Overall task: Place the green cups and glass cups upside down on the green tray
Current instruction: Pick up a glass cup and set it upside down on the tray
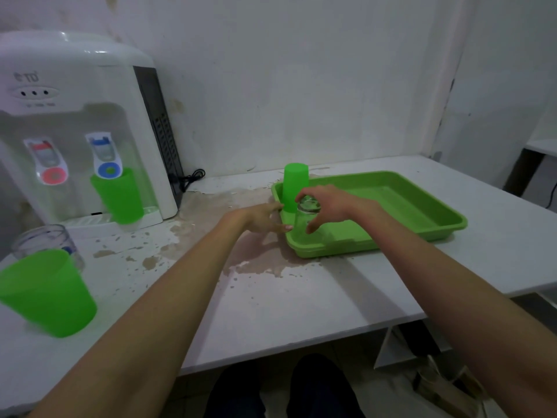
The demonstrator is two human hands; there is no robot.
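The green tray [422, 212] lies on the white table at centre right. In its far left corner a green cup [295, 184] stands upside down. Just in front of that cup a glass cup [304, 220] stands upside down in the tray, and my right hand [327, 203] is curled over its base from above. My left hand [265, 217] rests flat by the tray's left rim, fingers touching the glass side. At the near left stands an upright green cup [49, 292] with an upright glass cup [45, 241] behind it. Another green cup [119, 196] sits under the dispenser's blue tap.
A white water dispenser [81, 125] stands at the back left, with its black cord [188, 179] on the table beside it. Brown stains [256, 257] mark the tabletop left of the tray. The table edge runs close below my forearms.
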